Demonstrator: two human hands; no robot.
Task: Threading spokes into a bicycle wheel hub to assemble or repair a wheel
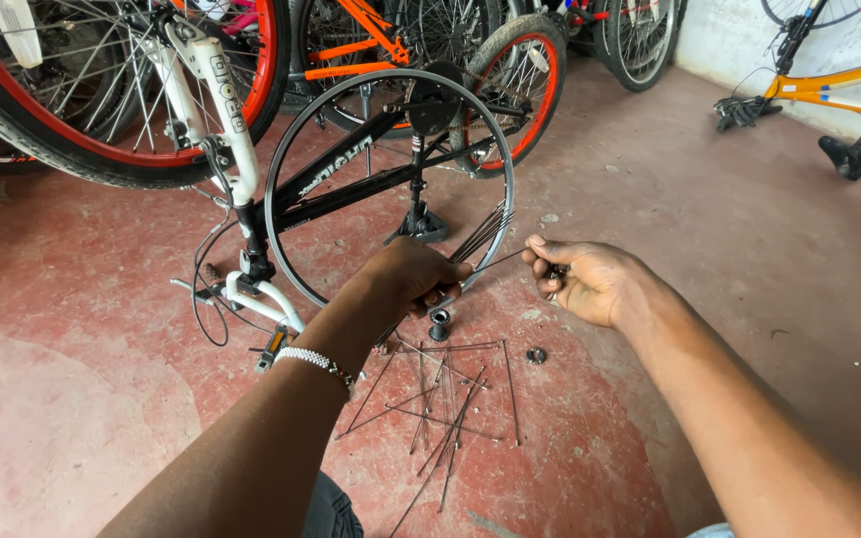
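gripping the bare wheel rim (pixel 281 174) at its lower edge, the left hand (pixel 413 279) is clenched around the metal hoop and stands it upright on the red floor (pixel 650 179), probably so its spoke holes face the other hand. a beaded bracelet (pixel 313 361) sits on that wrist. the right hand (pixel 590 284) pinches 1 thin spoke (pixel 498 261) between thumb and fingers, its free end pointing toward the rim beside the left hand, with what looks like a small dark part tucked in the curled fingers; exactly what it is cannot be told.

behind the rim lies an upturned black bicycle frame (pixel 351 179) with a white fork (pixel 226 110), and several parked bicycles with red-walled tyres (pixel 102 164) crowd the top edge. an orange bicycle (pixel 829 85) leans by the far wall.

a bunch of spokes (pixel 480 234) hangs in the rim near the grip. below the hands, loose spokes (pixel 445 399) lie scattered on the floor within easy reach. a small hub (pixel 439 321) stands just under the left hand, and a little round metal piece (pixel 536 355) lies near it.
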